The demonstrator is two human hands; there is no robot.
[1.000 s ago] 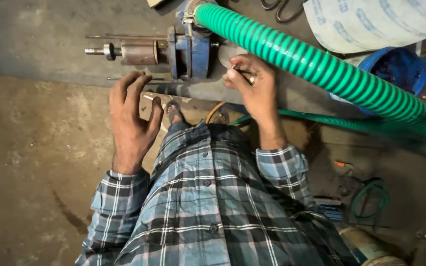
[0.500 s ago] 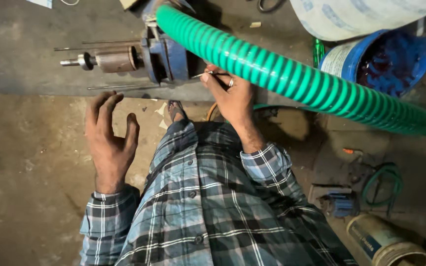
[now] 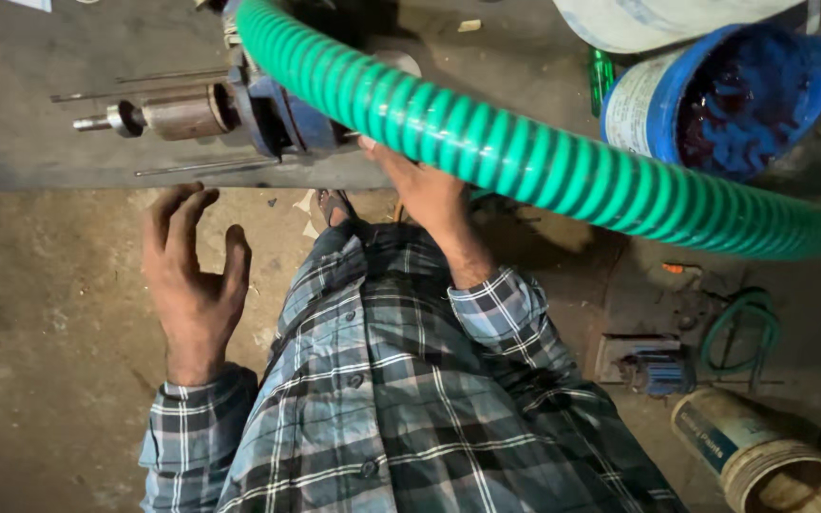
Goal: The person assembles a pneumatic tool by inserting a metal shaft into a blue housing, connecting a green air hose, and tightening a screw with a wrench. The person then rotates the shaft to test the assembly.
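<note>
Head view: the green ribbed hose (image 3: 486, 142) is laid across the bench, its upper end by the blue vise (image 3: 273, 114). The right hand (image 3: 425, 185) is tucked under the hose beside the vise; whether its fingers are closed cannot be told. The left hand (image 3: 192, 280) is held spread and empty, well left of the hose. The hose seems not yet fixed.

The floor (image 3: 40, 380) is bare, stained concrete, dusty brown and littered with small scraps. Above it runs a grey, scuffed table (image 3: 49, 142) whose front edge casts a dark line across the view. At the right, the ground is cluttered: a thin green coil of hose (image 3: 743, 328), a small blue box-like part (image 3: 658, 369) and a worn tin (image 3: 762, 451) lying on its side. The light is dim, with deep shadow under the table.
</note>
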